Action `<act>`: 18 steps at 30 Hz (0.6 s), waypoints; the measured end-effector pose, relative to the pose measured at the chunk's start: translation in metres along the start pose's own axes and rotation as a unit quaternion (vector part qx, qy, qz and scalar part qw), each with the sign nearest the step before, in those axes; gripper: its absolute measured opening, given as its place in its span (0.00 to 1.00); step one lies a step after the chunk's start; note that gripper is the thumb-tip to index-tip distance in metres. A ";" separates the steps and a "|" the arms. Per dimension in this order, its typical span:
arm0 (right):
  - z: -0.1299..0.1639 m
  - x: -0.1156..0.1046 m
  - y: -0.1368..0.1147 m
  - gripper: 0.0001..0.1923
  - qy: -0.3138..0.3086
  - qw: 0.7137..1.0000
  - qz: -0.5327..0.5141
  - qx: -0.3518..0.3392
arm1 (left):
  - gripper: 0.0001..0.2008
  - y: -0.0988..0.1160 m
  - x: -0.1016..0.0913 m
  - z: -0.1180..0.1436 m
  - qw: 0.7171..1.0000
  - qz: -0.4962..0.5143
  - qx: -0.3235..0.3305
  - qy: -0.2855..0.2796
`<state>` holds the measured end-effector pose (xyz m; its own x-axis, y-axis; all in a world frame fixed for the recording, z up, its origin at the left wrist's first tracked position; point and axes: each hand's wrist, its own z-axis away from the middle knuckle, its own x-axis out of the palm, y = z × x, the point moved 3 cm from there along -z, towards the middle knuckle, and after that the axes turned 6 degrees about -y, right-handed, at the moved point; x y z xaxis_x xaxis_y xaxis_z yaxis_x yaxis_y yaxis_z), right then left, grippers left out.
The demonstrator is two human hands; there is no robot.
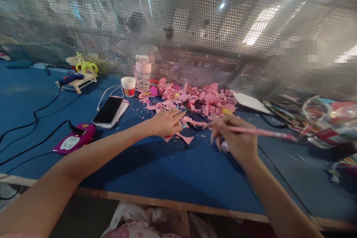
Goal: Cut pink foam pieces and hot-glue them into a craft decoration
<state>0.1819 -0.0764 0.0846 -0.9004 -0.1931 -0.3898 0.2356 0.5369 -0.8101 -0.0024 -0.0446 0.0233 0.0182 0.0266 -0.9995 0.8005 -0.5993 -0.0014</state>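
Note:
My left hand point(168, 122) is laid over what looks like a small paper cup point(168, 138), its fingers around the cup's upper part. Only a sliver of white and red shows beneath the palm. Between the fingers of my right hand point(235, 137) is a slim pink pencil point(262, 131), its tip pointing left toward the cup and its blunt end to the right. A small whitish round thing point(224, 146) shows beneath my right fingers; I cannot tell whether it is held. Beyond both hands lies a heap of pink paper scraps point(206, 98).
On the blue table point(167, 176), a phone point(108, 111), red-and-white cup point(128, 87) and clear bottle point(143, 73) stand left of the scraps. A purple power socket point(74, 139) with cables lies nearer. At right are a white flat object point(251, 103) and a plastic container point(329, 121). Perforated metal panel point(178, 15) behind.

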 end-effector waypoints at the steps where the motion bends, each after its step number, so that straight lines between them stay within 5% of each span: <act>1: -0.011 -0.003 -0.003 0.15 -0.021 0.998 -0.051 0.019 | 0.28 0.000 0.000 0.000 1.000 -0.005 0.006 0.007; 5: -0.068 0.006 -0.008 0.17 -0.118 0.988 -0.087 0.057 | 0.23 0.003 -0.003 0.002 0.999 -0.017 0.032 0.027; 10: -0.132 0.064 0.006 0.18 -0.253 0.967 -0.003 0.040 | 0.17 0.003 -0.003 0.000 0.999 -0.016 0.036 0.024; 15: -0.147 0.132 0.025 0.21 -0.425 0.895 0.130 0.047 | 0.13 -0.001 0.005 -0.002 0.994 -0.065 0.086 0.028; 18: -0.144 0.153 0.031 0.20 -0.467 0.869 0.149 0.062 | 0.13 -0.003 0.009 -0.004 0.990 -0.087 0.111 0.020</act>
<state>-0.0017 0.0295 0.0626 -0.1167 -0.6748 -0.7288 0.4968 0.5957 -0.6311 -0.0020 -0.0397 0.0140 -0.0808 0.1744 -0.9814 0.6419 -0.7441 -0.1851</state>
